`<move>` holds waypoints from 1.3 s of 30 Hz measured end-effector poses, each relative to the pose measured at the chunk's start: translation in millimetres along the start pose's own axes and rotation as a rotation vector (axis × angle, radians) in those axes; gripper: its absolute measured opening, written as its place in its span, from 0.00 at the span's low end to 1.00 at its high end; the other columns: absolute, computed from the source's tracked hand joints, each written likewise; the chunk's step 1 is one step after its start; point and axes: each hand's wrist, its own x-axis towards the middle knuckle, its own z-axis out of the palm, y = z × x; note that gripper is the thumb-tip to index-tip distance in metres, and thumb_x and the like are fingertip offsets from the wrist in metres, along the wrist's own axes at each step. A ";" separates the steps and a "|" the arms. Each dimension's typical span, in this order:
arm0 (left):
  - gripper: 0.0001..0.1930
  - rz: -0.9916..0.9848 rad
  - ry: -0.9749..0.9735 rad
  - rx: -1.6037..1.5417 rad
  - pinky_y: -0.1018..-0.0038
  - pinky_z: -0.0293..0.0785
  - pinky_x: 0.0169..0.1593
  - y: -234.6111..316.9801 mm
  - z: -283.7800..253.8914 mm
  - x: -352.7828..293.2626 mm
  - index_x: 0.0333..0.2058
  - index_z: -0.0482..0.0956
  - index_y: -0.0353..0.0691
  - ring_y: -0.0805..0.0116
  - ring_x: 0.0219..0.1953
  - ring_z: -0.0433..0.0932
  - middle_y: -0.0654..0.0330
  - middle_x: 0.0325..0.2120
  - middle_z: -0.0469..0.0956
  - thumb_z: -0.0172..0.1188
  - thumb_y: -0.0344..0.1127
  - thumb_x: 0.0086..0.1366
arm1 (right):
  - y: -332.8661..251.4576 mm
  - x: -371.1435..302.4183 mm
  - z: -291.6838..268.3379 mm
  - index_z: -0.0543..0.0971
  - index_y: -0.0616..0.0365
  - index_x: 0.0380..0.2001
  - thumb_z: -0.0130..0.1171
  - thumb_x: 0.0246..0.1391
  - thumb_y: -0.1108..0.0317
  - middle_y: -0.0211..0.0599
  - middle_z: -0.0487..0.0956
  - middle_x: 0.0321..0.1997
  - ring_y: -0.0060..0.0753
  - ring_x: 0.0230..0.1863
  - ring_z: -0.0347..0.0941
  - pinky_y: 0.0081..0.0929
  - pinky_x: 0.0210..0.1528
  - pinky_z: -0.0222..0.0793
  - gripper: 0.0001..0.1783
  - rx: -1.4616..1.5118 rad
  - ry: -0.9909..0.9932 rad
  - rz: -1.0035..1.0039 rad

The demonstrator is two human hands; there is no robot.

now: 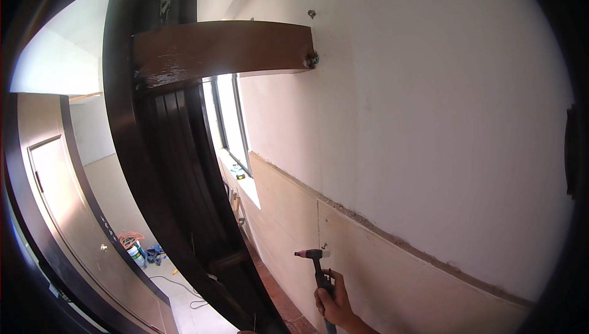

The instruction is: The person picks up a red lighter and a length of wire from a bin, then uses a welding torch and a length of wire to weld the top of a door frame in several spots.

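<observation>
My right hand (335,302) is closed around the handle of a TIG welding torch (316,263), held upright in front of the tiled lower wall. The torch has a dark body, a pinkish nozzle pointing left and a pale back cap on the right. To its left rises a tall dark metal frame (178,150). From the frame, a brown rectangular metal beam (227,50) reaches right to the wall, where a bolt (313,60) shows at its end. Only a small skin-coloured sliver, perhaps my left hand (246,332), shows at the bottom edge; its fingers are hidden.
Behind the frame is a bright window (228,122) with small items on its sill. On the left stands a brown door (70,211). Beyond it, a bucket (136,255) with an orange cable sits on the floor, and a dark cable (196,303) trails nearby. Another bolt (311,13) protrudes from the white wall.
</observation>
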 end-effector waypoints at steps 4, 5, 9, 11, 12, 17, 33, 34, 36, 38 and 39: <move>0.04 0.000 -0.014 -0.027 0.79 0.49 0.24 3.6 3.1 -3.6 0.48 0.71 0.46 0.84 0.21 0.56 0.75 0.20 0.62 0.51 0.36 0.83 | 6.5 -8.8 1.8 0.62 0.54 0.65 0.56 0.77 0.57 0.32 0.73 0.25 0.21 0.16 0.65 0.24 0.17 0.60 0.24 0.015 0.023 0.094; 0.04 -0.002 -0.012 -0.025 0.79 0.49 0.24 3.1 4.0 -4.4 0.48 0.71 0.46 0.84 0.21 0.56 0.75 0.20 0.62 0.51 0.36 0.83 | 10.8 -9.6 1.8 0.62 0.54 0.65 0.56 0.77 0.57 0.32 0.73 0.25 0.21 0.16 0.65 0.24 0.17 0.60 0.24 0.016 0.022 0.097; 0.04 0.045 0.010 0.016 0.79 0.49 0.24 -0.8 5.8 -4.9 0.47 0.70 0.45 0.84 0.21 0.56 0.74 0.21 0.62 0.50 0.36 0.84 | 24.1 -14.4 3.8 0.68 0.57 0.60 0.58 0.75 0.56 0.28 0.72 0.23 0.21 0.19 0.65 0.27 0.22 0.64 0.21 -0.214 0.071 -0.135; 0.04 0.046 0.017 0.026 0.79 0.50 0.25 -6.5 6.2 -4.6 0.47 0.70 0.44 0.85 0.22 0.56 0.74 0.21 0.62 0.50 0.37 0.84 | 24.0 -18.9 7.0 0.70 0.58 0.58 0.57 0.76 0.56 0.27 0.72 0.23 0.21 0.19 0.65 0.27 0.22 0.63 0.19 -0.234 0.079 -0.130; 0.04 0.043 0.029 0.036 0.79 0.50 0.25 -8.5 7.0 -4.2 0.47 0.70 0.44 0.84 0.22 0.56 0.74 0.21 0.62 0.50 0.36 0.83 | 21.7 -22.5 11.1 0.71 0.59 0.55 0.56 0.76 0.57 0.27 0.71 0.22 0.21 0.19 0.65 0.26 0.22 0.63 0.17 -0.208 0.110 -0.100; 0.04 0.018 0.061 -0.019 0.78 0.54 0.25 -4.5 17.5 -3.1 0.47 0.71 0.44 0.83 0.21 0.58 0.72 0.20 0.63 0.50 0.35 0.83 | 36.2 -43.3 22.2 0.75 0.59 0.49 0.54 0.77 0.57 0.27 0.73 0.23 0.20 0.19 0.65 0.25 0.23 0.62 0.15 -0.183 0.211 -0.070; 0.07 0.012 0.004 0.103 0.76 0.62 0.27 -19.4 45.2 -2.8 0.45 0.73 0.43 0.78 0.24 0.64 0.68 0.22 0.66 0.52 0.38 0.83 | -1.7 -89.7 48.2 0.78 0.57 0.41 0.54 0.77 0.50 0.22 0.71 0.20 0.18 0.18 0.64 0.23 0.20 0.59 0.20 0.188 0.149 0.296; 0.07 0.018 -0.010 0.091 0.76 0.63 0.28 -17.1 46.3 -3.7 0.45 0.73 0.43 0.77 0.25 0.65 0.67 0.23 0.67 0.52 0.38 0.82 | -9.5 -91.6 50.9 0.77 0.57 0.40 0.53 0.78 0.49 0.23 0.71 0.20 0.18 0.17 0.63 0.23 0.20 0.59 0.21 0.231 0.121 0.327; 0.07 0.040 -0.019 0.159 0.74 0.65 0.30 -15.2 49.2 -4.6 0.46 0.73 0.41 0.75 0.27 0.66 0.66 0.25 0.68 0.52 0.37 0.82 | -10.0 -96.7 49.2 0.77 0.56 0.40 0.52 0.78 0.49 0.24 0.69 0.19 0.20 0.16 0.61 0.24 0.20 0.58 0.21 0.178 0.126 0.293; 0.07 0.060 -0.036 0.221 0.72 0.68 0.33 -9.7 50.9 -5.3 0.46 0.73 0.40 0.73 0.28 0.67 0.64 0.27 0.69 0.52 0.37 0.82 | -10.3 -96.8 51.1 0.77 0.57 0.41 0.51 0.79 0.50 0.24 0.69 0.19 0.20 0.16 0.60 0.25 0.20 0.58 0.20 0.164 0.117 0.283; 0.07 0.077 -0.035 0.243 0.71 0.69 0.35 0.2 52.8 -7.1 0.46 0.73 0.40 0.72 0.30 0.68 0.63 0.29 0.70 0.53 0.37 0.82 | -8.8 -97.5 51.4 0.77 0.57 0.43 0.51 0.79 0.50 0.25 0.69 0.19 0.20 0.16 0.60 0.26 0.20 0.58 0.20 0.140 0.108 0.241</move>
